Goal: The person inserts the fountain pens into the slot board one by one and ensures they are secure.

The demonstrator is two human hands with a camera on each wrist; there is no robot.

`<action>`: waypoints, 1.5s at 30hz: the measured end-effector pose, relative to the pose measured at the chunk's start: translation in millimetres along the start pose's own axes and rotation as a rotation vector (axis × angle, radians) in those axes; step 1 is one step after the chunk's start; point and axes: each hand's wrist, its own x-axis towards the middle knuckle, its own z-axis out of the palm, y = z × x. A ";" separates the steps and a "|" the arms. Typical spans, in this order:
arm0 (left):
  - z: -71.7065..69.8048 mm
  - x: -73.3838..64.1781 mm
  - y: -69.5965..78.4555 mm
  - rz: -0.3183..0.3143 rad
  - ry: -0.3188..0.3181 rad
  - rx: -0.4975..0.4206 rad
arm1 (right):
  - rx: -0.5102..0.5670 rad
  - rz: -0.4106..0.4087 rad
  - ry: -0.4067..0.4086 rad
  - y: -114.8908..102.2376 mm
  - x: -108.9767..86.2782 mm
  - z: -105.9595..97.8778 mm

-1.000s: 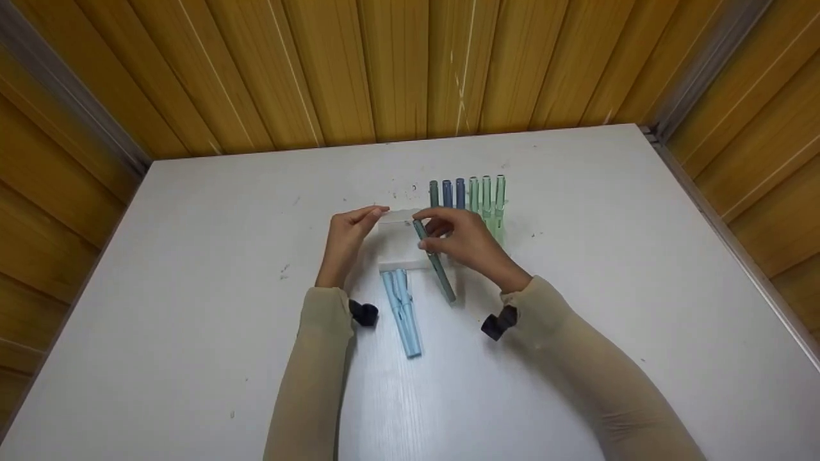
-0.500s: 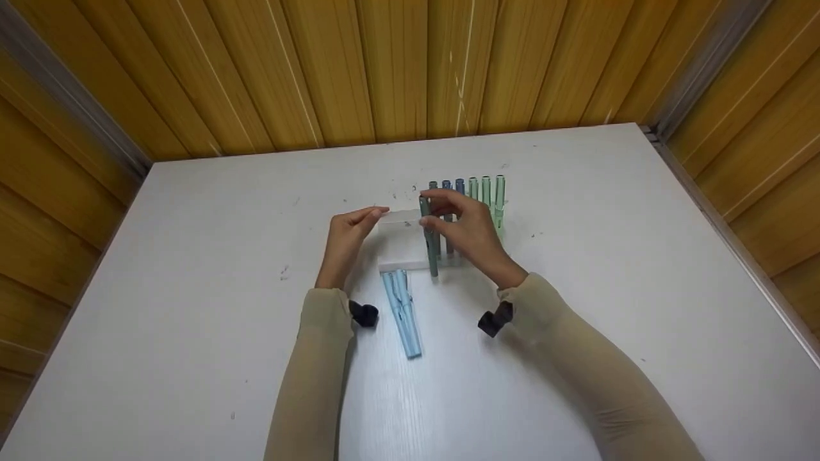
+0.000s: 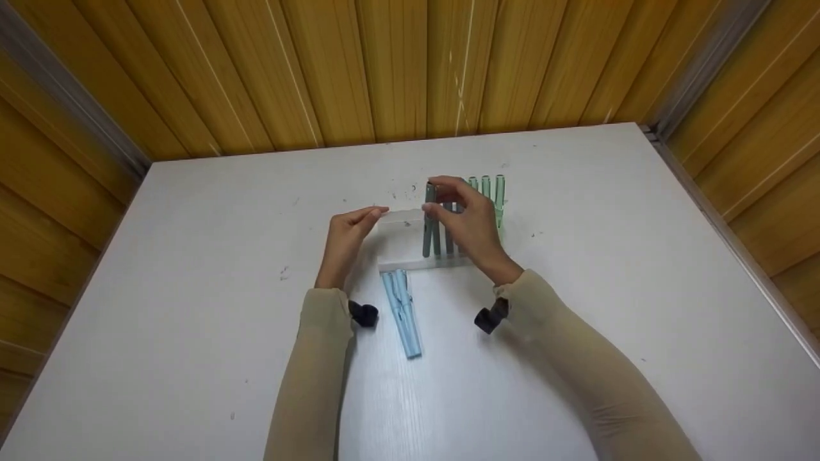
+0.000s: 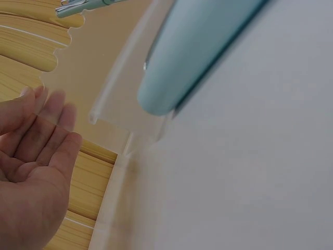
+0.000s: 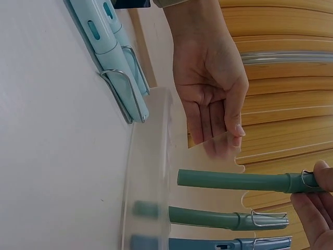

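My right hand [image 3: 471,221] pinches a dark green fountain pen [image 5: 234,180] by its capped end, between thumb and fingers. The pen stands nearly upright over a clear plastic pen stand [image 3: 403,264], beside another dark green pen [image 5: 203,216] resting in it. My left hand [image 3: 346,240] pinches the stand's upper left corner, thumb on one side and fingers showing through the clear sheet [image 4: 93,67] in the left wrist view. Blue pens [image 5: 208,245] and light green pens [image 3: 500,198] fill the stand's right part, partly hidden by my right hand.
Two light blue pens [image 3: 403,320] lie side by side on the white table [image 3: 205,307], just in front of the stand's left part. Yellow wood-look panels [image 3: 391,70] rise behind the table and at both sides.
My right hand has moved up and away from me with the dark green pen, turning it from slanted to nearly upright beside the row. My left hand has stayed on the corner.
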 end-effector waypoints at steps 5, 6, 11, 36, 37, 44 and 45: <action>1.5 -1.9 3.5 0.019 0.001 -0.009 | -0.004 -0.035 0.016 2.7 0.6 3.4; 1.9 -1.9 3.5 0.025 0.004 -0.004 | -0.006 -0.041 0.017 3.9 0.5 3.9; 2.5 -0.1 -0.9 0.026 0.019 0.008 | -0.011 -0.054 0.008 7.8 0.0 5.2; 1.6 2.0 -0.3 -0.006 0.014 -0.004 | -0.067 -0.022 -0.073 17.8 1.0 10.3; 1.6 2.3 -0.4 -0.004 0.012 -0.005 | -0.073 -0.027 -0.079 17.2 1.5 9.8; 1.2 3.2 0.0 -0.012 0.010 0.004 | -0.166 -0.098 -0.138 10.5 6.8 5.4; 1.2 2.9 0.0 -0.016 0.014 0.004 | -0.189 -0.108 -0.147 9.9 7.5 4.8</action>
